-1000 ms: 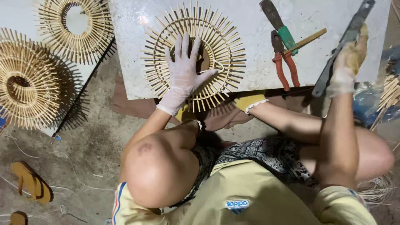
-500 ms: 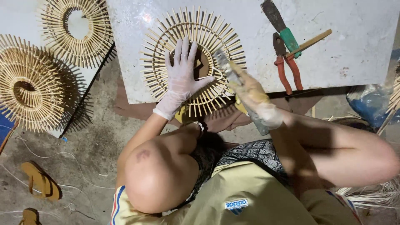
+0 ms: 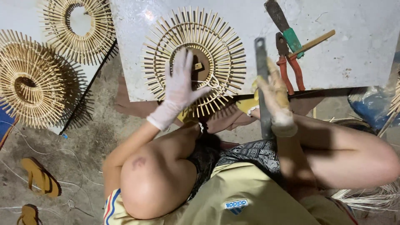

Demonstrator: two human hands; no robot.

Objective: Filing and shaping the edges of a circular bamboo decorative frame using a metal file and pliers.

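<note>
Head view: left hand (image 3: 180,89), gloved, fingers spread flat, presses the bamboo ring (image 3: 194,60) lying on the white table (image 3: 358,50). Right hand (image 3: 275,98), fingers closed around a metal bar (image 3: 261,66), is just right of the ring. Pliers (image 3: 289,66) lie right of the bar.

A round wicker ring (image 3: 196,62) of pale bamboo sticks fanning outward like sun rays lies flat on the white counter (image 3: 358,54), its open centre showing brown. A long, flat grey metal bar (image 3: 262,83) stands nearly upright just beside its right edge.
</note>
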